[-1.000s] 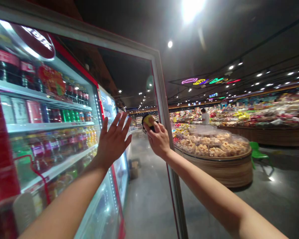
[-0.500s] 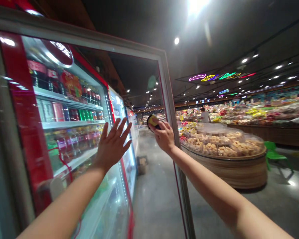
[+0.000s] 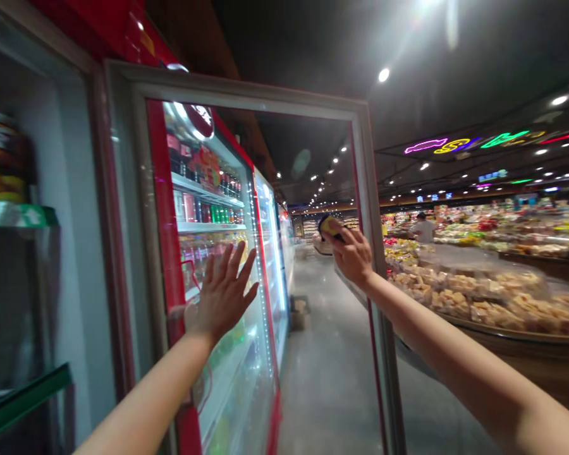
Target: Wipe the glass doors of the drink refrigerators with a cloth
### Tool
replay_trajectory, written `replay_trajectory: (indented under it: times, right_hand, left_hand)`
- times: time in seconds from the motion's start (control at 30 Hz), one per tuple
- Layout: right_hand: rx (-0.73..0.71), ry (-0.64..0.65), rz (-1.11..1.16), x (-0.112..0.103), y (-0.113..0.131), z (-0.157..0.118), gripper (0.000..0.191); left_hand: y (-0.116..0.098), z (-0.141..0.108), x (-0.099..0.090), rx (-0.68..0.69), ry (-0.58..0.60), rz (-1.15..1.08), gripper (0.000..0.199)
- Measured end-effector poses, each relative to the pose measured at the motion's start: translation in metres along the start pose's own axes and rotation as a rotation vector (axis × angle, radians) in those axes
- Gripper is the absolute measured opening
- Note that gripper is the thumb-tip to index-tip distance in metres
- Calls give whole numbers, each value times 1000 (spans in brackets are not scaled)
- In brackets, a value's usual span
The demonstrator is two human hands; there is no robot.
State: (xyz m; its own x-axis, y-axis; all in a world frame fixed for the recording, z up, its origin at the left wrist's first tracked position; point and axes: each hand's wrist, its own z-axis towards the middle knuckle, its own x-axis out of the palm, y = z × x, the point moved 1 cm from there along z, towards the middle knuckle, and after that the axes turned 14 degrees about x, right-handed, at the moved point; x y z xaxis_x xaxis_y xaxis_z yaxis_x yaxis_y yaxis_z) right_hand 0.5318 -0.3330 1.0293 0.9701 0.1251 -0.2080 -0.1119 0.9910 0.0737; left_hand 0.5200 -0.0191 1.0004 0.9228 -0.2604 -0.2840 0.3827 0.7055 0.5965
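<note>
Item in my grip: a small yellow object (image 3: 332,225) with dark, near-black parts, rounded at its outer end; blurred, any lettering unreadable. It sits in my right hand (image 3: 353,255), fingers curled round it, in front of the glass near the upright edge of a grey-framed door (image 3: 372,189). Whether it touches the glass I cannot tell. My left hand (image 3: 226,296) is raised with fingers spread, before the same pane; contact cannot be determined. The door stands swung out from a cooler (image 3: 83,246) at far left, which holds a dark-and-yellow bottle (image 3: 2,148) above a green shelf edge. Through the pane: a red-framed drinks fridge (image 3: 262,265), lit, shelves stocked. At right: packaged snacks (image 3: 493,303) heaped on a round stand.
</note>
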Motion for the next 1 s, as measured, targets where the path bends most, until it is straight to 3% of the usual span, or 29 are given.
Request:
replay_trajectory:
  times: [0.07, 0.13, 0.27, 0.37, 0.47, 0.57, 0.63, 0.73, 0.8, 0.87, 0.93, 1.0]
  right_hand:
    - [182, -62, 9, 2, 11, 24, 46]
    - [229, -79, 35, 4, 39, 37, 45]
    - [-76, -1, 105, 7, 87, 7, 40]
    - [-210, 48, 172, 8, 78, -15, 38]
    - [21, -31, 274, 9, 63, 5, 35]
    - [245, -150, 333, 11, 89, 38, 47]
    - [176, -138, 322, 11, 125, 43, 50]
    - [-76, -39, 247, 10, 165, 16, 47]
    - [-210, 8, 199, 9, 165, -8, 46]
    - [-246, 11, 176, 9, 146, -18, 44]
    - [-148, -40, 184, 9, 124, -5, 45]
    - [35, -113, 202, 8, 117, 21, 47]
  left_hand:
    - [1, -5, -2, -14, 43, 20, 83]
    - [-1, -5, -3, -32, 72, 37, 84]
    - [0, -12, -6, -22, 123, 52, 86]
    - [9, -29, -13, -3, 173, 51, 89]
    - [18, -48, -21, -9, 214, 56, 93]
    - [21, -58, -26, -24, 236, 55, 93]
    - [20, -61, -28, -25, 244, 52, 92]
    - [19, -69, -32, -22, 252, 53, 91]
    - [22, -79, -36, -32, 255, 60, 90]
    - [25, -90, -39, -43, 256, 68, 88]
    - [29, -99, -40, -48, 254, 72, 88]
    - [30, -103, -40, -50, 248, 76, 91]
